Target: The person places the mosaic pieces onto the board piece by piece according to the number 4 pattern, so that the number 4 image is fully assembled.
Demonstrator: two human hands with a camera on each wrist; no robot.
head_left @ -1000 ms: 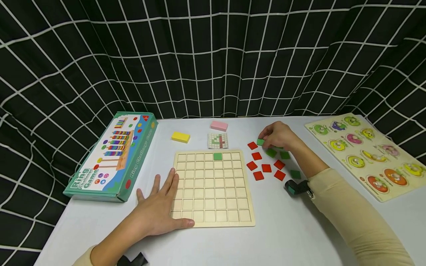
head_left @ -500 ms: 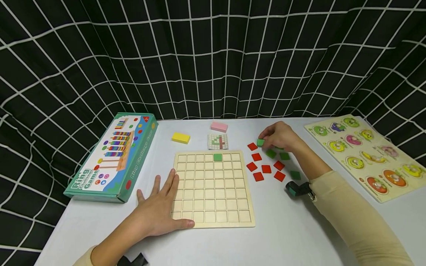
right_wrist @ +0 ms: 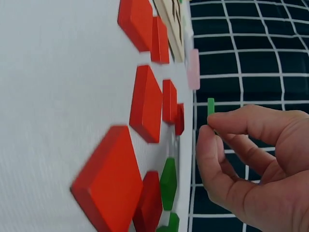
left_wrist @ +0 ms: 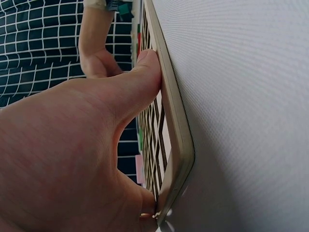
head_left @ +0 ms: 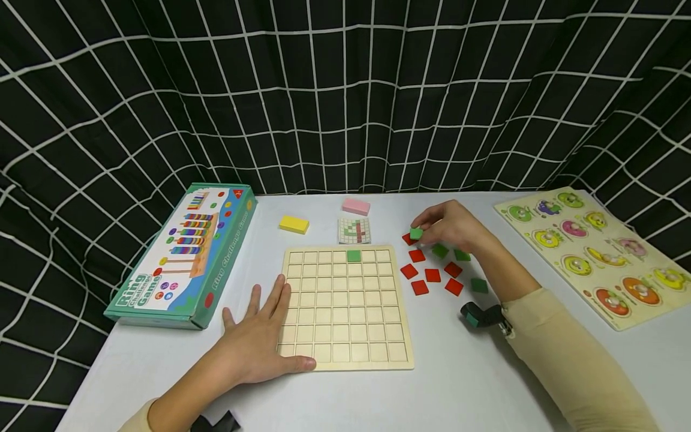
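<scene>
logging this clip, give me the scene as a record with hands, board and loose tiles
left hand: rests on pale square wooden grid board
right hand: pinches a raised green square tile
board: single green tile in far row
loose, right of board: red square tiles, green square tiles
behind board: yellow rectangular block, pink rectangular block, square grid-printed card

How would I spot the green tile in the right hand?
Find the wooden grid board, then the red square tiles beside its right edge. At their far end, the right hand pinches the green square tile, the only tile held.
</scene>
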